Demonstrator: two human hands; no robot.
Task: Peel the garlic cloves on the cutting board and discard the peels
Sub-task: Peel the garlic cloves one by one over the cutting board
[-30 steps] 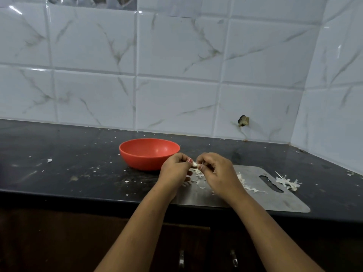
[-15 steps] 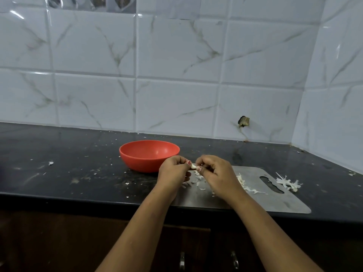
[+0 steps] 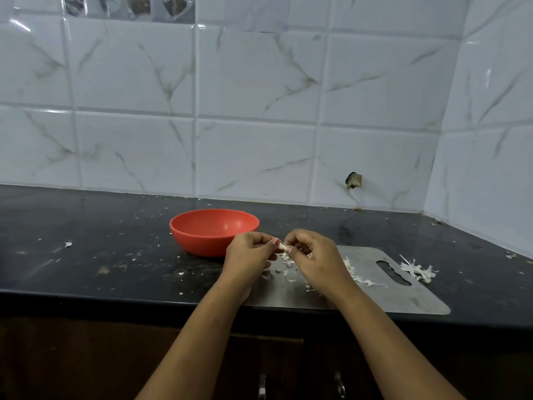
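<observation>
A small white garlic clove is pinched between the fingertips of both hands, held just above the metal cutting board. The left hand closes on the clove from the 9 o'clock side, thumb and forefinger pressed together around its end; the right hand clamps the other end from 3 o'clock, its remaining fingers curled in. Both forearms reach in from 6 o'clock.

Directly under the hands, loose garlic peels lie scattered on the board's left part, and more shreds trail toward 4 o'clock from the right wrist. A separate heap of peels sits off the board's handle end, on the black countertop, at 3 o'clock from the hands.

An orange bowl stands on the countertop at 10 o'clock, just beside the left hand; whether anything lies inside it cannot be told. White marbled wall tiles rise behind.
</observation>
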